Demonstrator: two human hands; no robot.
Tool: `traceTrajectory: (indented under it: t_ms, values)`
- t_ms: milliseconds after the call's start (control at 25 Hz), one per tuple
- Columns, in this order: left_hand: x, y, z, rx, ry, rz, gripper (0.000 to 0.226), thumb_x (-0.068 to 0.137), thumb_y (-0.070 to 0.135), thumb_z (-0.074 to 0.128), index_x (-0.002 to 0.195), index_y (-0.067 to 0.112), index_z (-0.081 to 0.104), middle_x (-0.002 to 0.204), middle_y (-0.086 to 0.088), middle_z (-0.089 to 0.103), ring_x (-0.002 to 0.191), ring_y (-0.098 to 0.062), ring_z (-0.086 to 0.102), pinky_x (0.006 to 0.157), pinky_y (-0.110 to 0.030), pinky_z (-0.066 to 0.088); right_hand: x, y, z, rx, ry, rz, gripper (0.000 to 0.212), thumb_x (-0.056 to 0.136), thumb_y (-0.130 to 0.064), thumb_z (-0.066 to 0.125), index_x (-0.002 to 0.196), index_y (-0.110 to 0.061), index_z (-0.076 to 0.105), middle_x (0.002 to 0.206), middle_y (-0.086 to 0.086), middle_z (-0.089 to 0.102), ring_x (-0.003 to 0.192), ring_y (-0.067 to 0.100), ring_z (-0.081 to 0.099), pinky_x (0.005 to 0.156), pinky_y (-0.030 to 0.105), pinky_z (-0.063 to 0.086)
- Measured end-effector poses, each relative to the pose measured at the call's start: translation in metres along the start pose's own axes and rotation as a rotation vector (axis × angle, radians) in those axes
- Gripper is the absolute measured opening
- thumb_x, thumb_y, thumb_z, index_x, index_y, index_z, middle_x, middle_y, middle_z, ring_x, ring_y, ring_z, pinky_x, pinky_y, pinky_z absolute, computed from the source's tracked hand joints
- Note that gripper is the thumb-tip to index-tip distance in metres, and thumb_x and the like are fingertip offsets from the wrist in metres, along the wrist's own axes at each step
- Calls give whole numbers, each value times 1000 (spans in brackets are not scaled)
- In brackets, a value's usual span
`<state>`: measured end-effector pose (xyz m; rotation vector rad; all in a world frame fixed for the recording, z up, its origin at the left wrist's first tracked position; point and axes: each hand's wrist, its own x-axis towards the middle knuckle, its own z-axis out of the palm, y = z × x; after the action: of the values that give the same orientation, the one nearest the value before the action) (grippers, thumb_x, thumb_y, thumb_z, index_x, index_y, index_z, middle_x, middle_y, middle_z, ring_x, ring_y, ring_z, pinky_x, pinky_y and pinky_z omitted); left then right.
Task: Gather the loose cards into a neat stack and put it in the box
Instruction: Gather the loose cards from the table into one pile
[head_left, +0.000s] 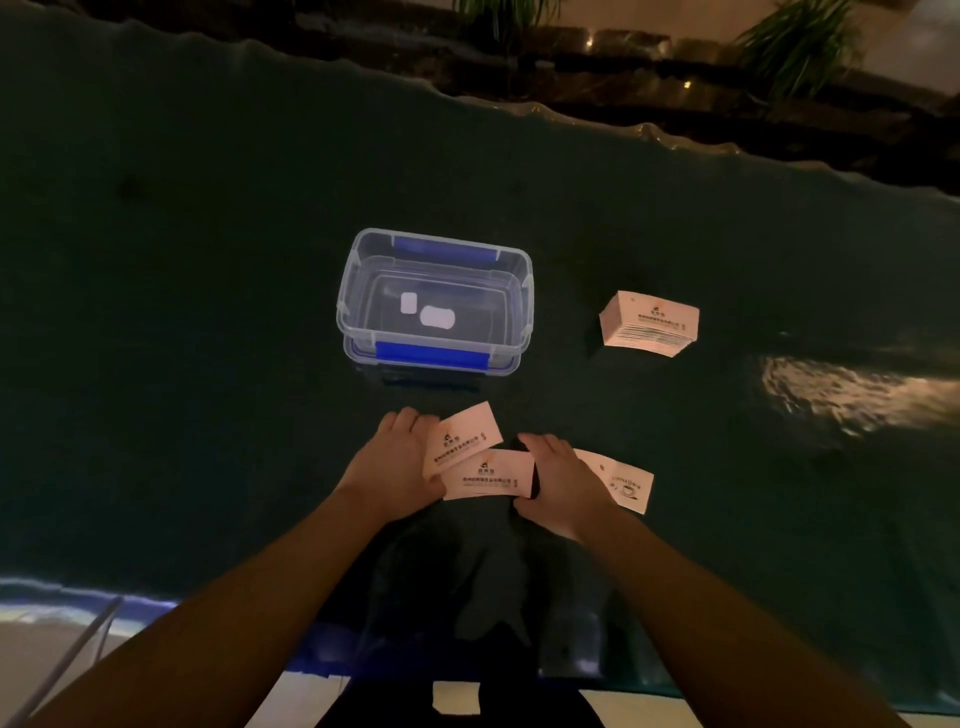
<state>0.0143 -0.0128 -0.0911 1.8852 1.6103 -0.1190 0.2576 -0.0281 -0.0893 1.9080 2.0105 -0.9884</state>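
Where the head view looks down, a bench (208, 312) draped in dark green cloth carries all items.

Box (434, 301): clear plastic, blue latches on its near and far sides, lid off, standing at centre; two white labels show on its floor, no cards inside.

Card stack (649, 325): a squared pile of pale printed cards, right of the box and well apart from it.

Loose cards, three, just in front of the box: a tilted card (464, 437) overlapping a flat card (488, 474), and a third card (623, 483) to the right, partly under the right hand.

Left hand (392, 465): palm down, fingers (410, 421) together and flat, touching the left edge of the tilted card.

Right hand (563, 480): palm down, fingers (540, 446) lightly spread, resting at the right end of the flat card; neither hand pinches a card.

Plants (795, 47) stand beyond the far edge of the bench.
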Motion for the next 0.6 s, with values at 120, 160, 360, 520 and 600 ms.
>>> traceTrajectory:
  t_ms: [120,160,360,520,600]
  values:
    - [0,9,5,64,-33,36,92,83,46,77,159,26,30,157,-2,40,143,-21,39,116,-44,43,-7,8,-1,56,45,10,94,87,-30,82,164,-24,29,166,1,37,153,22,35,122,45,37]
    - [1,13,7,84,-42,49,91,83,46,76,159,26,30,156,-2,40,142,-21,39,116,-45,43,-10,11,-1,69,63,12,92,88,-29,82,164,-25,30,167,1,36,155,22,33,123,45,36]
    - [3,32,17,171,-72,111,85,82,47,73,156,26,35,151,-1,44,136,-20,43,113,-44,44,-28,39,-3,90,119,79,87,90,-31,80,163,-26,32,167,0,35,156,22,30,126,45,31]
    - [4,39,24,207,-88,132,83,84,46,72,156,27,35,153,-1,43,138,-20,41,115,-44,41,-36,65,-8,73,135,186,88,90,-22,76,164,-23,28,167,2,34,156,24,28,123,47,35]
    - [4,40,26,214,-90,131,84,84,47,71,157,27,34,155,-1,42,140,-21,40,117,-46,39,-37,75,-10,48,125,226,92,88,-17,75,165,-21,26,169,3,32,157,26,27,124,47,35]
